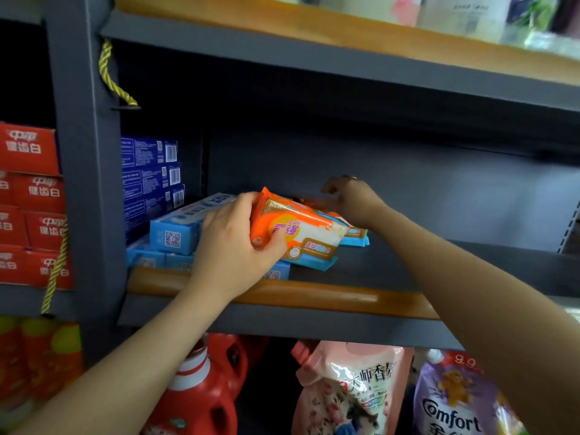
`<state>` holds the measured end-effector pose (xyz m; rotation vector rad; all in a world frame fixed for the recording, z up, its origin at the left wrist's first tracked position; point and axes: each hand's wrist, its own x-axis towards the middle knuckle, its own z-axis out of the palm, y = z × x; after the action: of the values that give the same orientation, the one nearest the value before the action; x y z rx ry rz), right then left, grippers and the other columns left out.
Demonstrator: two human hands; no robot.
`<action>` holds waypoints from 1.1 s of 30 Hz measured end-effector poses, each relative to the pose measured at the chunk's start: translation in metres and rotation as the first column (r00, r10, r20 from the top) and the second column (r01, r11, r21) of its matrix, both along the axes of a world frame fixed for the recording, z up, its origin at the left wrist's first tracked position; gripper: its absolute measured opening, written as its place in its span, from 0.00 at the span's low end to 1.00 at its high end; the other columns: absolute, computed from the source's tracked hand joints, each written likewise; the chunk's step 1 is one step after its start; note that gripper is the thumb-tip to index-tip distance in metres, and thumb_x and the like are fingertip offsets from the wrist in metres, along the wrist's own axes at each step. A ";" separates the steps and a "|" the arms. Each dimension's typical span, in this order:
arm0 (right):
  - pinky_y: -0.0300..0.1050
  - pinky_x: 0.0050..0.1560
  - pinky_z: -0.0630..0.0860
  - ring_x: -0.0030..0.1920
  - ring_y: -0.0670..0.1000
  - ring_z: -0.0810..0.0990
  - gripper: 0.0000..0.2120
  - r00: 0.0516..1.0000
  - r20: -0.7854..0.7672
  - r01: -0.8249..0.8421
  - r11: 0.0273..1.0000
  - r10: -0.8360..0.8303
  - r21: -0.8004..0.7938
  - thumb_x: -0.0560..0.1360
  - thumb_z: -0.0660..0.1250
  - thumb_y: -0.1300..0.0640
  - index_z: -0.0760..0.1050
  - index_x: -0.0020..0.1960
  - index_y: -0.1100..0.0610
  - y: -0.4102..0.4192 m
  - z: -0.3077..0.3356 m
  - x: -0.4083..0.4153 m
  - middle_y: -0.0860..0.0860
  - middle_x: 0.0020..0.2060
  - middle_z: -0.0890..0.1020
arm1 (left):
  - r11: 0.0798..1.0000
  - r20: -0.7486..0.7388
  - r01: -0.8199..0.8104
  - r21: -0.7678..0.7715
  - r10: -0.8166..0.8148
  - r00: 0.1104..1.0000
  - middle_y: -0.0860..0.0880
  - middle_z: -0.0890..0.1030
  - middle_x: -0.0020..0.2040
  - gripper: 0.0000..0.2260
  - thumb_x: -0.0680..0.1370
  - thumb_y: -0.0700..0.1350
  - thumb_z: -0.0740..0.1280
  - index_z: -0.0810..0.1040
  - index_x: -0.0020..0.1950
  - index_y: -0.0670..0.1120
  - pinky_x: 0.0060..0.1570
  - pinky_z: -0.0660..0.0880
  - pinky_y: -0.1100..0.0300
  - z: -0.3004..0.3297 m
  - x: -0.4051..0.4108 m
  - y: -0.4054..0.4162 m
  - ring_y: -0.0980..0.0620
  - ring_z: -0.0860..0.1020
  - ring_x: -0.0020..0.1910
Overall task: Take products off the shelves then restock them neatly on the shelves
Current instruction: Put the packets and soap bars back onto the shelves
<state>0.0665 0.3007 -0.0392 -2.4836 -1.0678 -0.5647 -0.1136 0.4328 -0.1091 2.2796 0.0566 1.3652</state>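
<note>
The grey metal shelf [392,271] has much open room to the right of the soap packs; a wooden lip [314,296] runs along its front edge. The left hand [232,246] grips a glossy orange soap pack [301,230], thumb curled around its near end. The right hand [351,199] touches packs behind; its grip I cannot tell. Blue boxes [175,230] lie stacked just left.
</note>
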 end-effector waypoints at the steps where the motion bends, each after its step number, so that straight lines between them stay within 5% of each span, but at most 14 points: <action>1: 0.42 0.51 0.73 0.55 0.52 0.77 0.14 0.986 -0.110 -0.110 0.984 0.125 0.137 0.78 0.61 0.50 0.73 0.61 0.55 -0.006 0.003 -0.017 0.53 0.56 0.78 | 1.000 -0.010 0.000 0.005 0.000 1.000 0.54 0.75 0.50 0.29 0.69 0.63 0.59 0.70 0.62 0.45 0.53 0.66 0.59 0.000 -0.001 0.000 0.58 0.68 0.49; 5: 0.41 0.51 0.78 0.52 0.47 0.80 0.12 0.678 -0.476 -0.455 0.828 0.560 0.326 0.74 0.64 0.47 0.74 0.55 0.49 -0.038 -0.001 -0.077 0.49 0.51 0.80 | 0.992 -0.033 -0.026 0.124 0.030 0.999 0.46 0.77 0.54 0.29 0.71 0.64 0.60 0.71 0.62 0.45 0.54 0.66 0.54 -0.001 -0.001 -0.001 0.47 0.74 0.54; 9: 0.40 0.53 0.78 0.53 0.47 0.79 0.22 0.829 -0.332 -0.409 0.893 0.450 0.189 0.71 0.72 0.60 0.69 0.61 0.51 -0.047 -0.016 -0.084 0.45 0.52 0.77 | 0.982 -0.092 -0.048 0.183 0.066 0.994 0.46 0.79 0.56 0.29 0.72 0.64 0.58 0.71 0.64 0.45 0.59 0.66 0.49 0.002 -0.001 -0.003 0.44 0.74 0.57; 16: 0.44 0.57 0.74 0.57 0.52 0.77 0.24 0.981 -0.155 -0.108 0.991 0.120 0.082 0.71 0.72 0.58 0.70 0.65 0.53 -0.086 -0.023 -0.042 0.51 0.58 0.77 | 0.879 -0.027 -0.159 0.450 0.192 0.981 0.49 0.82 0.39 0.18 0.73 0.54 0.56 0.81 0.45 0.45 0.48 0.72 0.53 -0.003 0.001 -0.006 0.46 0.80 0.42; 22: 0.45 0.56 0.73 0.58 0.53 0.76 0.24 0.987 -0.150 0.045 0.998 -0.052 -0.051 0.73 0.70 0.60 0.68 0.68 0.54 -0.079 -0.017 -0.015 0.53 0.62 0.75 | 0.840 -0.161 -0.158 0.519 0.278 0.947 0.47 0.80 0.55 0.23 0.74 0.53 0.50 0.80 0.55 0.45 0.53 0.72 0.50 0.000 0.000 -0.010 0.45 0.77 0.54; 28: 0.52 0.61 0.72 0.64 0.58 0.69 0.24 0.980 -0.010 0.197 0.973 -0.200 -0.123 0.74 0.67 0.60 0.66 0.69 0.51 -0.050 -0.019 0.009 0.57 0.64 0.69 | 0.828 -0.088 -0.165 0.536 0.249 0.965 0.50 0.82 0.40 0.18 0.75 0.49 0.53 0.81 0.41 0.45 0.49 0.72 0.53 -0.003 0.001 -0.009 0.48 0.79 0.40; 33: 0.56 0.69 0.59 0.71 0.60 0.59 0.27 0.971 0.144 0.216 0.954 -0.189 -0.206 0.74 0.66 0.56 0.62 0.71 0.52 -0.032 -0.017 0.005 0.57 0.70 0.63 | 0.864 -0.050 -0.159 0.478 0.208 0.977 0.49 0.80 0.36 0.15 0.73 0.48 0.55 0.79 0.38 0.44 0.42 0.73 0.54 -0.003 0.000 -0.011 0.48 0.77 0.39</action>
<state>0.0718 0.2683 -0.0566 -2.8080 -0.9705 -0.7013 -0.1133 0.4223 -0.1117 2.8132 -0.0324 1.4855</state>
